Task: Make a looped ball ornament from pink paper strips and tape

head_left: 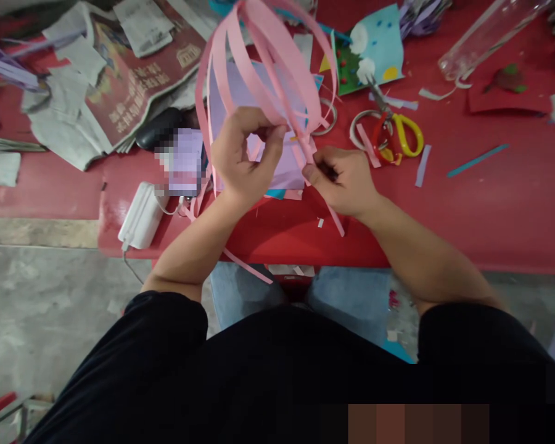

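Pink paper strips arch into a round cage-like paper lantern (245,58) in front of me, above the red table. My left hand (245,154) is closed in a pinch, thumb and forefinger meeting at a pink strip on the lantern's near side. Close by, my right hand (345,182) is closed on a pink paper strip (308,148), thumb pressed against it. Loose strip ends hang below the right hand and over the table edge. Sheets of lilac paper (284,166) lie beneath the lantern, partly hidden by the hands and strips.
Scissors (409,135) with yellow and red handles lie right of the lantern, near a roll of tape (361,126). A clear plastic bottle (485,43) lies far right. Newspapers (143,92) spread at the left; a white power bank (141,216) rests near the table's front edge.
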Available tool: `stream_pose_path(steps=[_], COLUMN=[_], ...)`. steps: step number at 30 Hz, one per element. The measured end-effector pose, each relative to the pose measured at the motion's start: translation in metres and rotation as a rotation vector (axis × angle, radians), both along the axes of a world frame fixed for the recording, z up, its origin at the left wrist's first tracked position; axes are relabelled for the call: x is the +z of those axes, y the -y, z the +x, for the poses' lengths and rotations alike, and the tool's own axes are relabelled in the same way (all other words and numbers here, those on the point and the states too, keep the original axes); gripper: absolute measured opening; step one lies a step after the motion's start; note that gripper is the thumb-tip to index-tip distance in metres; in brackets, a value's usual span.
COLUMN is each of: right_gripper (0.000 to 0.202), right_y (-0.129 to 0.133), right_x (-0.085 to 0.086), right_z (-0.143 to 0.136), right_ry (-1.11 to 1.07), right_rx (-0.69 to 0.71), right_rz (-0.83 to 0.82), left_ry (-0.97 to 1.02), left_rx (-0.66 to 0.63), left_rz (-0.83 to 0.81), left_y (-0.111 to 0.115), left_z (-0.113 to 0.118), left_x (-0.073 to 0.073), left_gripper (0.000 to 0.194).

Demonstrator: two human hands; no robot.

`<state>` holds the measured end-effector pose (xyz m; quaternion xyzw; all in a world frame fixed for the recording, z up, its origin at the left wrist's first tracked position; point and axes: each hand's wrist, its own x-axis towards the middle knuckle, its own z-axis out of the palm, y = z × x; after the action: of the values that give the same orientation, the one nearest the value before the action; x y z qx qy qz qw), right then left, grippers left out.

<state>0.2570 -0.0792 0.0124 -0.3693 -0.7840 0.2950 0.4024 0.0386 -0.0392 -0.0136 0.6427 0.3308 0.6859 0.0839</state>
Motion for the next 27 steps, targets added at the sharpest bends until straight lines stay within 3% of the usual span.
stream_pose_path(steps=[3, 8, 14, 19, 27], right_gripper=[0.05, 0.049, 0.05, 0.053, 0.048], right_y=[0.001, 0.003, 0.003, 0.004, 0.007], right_x=[0.002, 0.002, 0.004, 0.006, 0.008], right_z=[-0.001, -0.002, -0.002, -0.003, -0.003], right_ry=[-0.034, -0.063, -0.086, -0.068, -0.091], right_rx=[0.035, 0.043, 0.039, 0.039, 0.067], right_rz=[-0.003, -0.058, -0.07, -0.077, -0.108], left_ry=[-0.091, -0.138, -0.214, -0.185, -0.146], left_rx=[0.068, 0.069, 0.135, 0.099, 0.104], left_rz=[0.015, -0.058, 0.019, -0.005, 0.116], left_y=[0.006, 0.012, 0.015, 0.021, 0.023], left_z=[-0.001, 0.003, 0.009, 0.012, 0.016], left_x=[0.0, 0.0, 0.005, 0.01, 0.024], left_gripper=[0.032, 0.028, 0.02, 0.018, 0.013])
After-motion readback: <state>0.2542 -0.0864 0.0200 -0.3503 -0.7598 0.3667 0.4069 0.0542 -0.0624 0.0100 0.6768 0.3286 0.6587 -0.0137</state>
